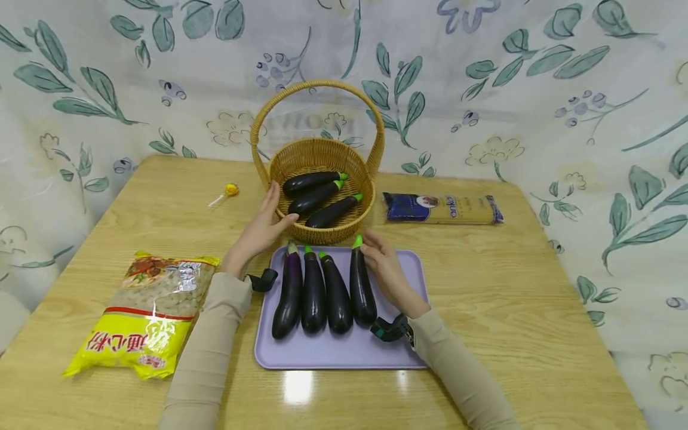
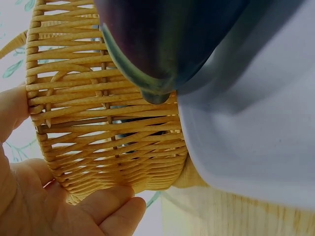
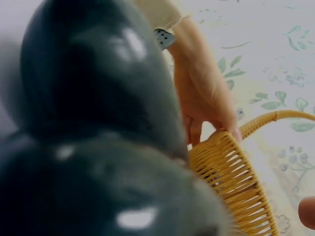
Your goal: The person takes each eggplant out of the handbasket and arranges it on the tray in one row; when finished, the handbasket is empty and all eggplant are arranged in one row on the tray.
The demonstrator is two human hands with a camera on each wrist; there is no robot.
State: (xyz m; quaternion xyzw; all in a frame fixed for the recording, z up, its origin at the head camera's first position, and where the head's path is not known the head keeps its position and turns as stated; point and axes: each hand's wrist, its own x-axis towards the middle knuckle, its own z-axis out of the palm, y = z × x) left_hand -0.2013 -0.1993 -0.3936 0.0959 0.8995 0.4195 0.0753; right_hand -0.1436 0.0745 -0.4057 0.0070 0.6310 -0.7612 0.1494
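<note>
My left hand grips the left front of a round wicker basket, its thumb at the front rim. Inside the basket lie three dark eggplants with green stem ends. A lilac tray stands in front, with several eggplants side by side on it. My right hand holds the rightmost eggplant by its neck near the green stem; the thumb is hidden in the head view. Large dark eggplants fill much of the right wrist view and cover most of that hand.
A yellow bag of pasta lies at the left. Behind it is a lollipop. Right of the basket lies a long blue-and-yellow pasta packet. The basket's tall handle arches up before a leaf-patterned cloth.
</note>
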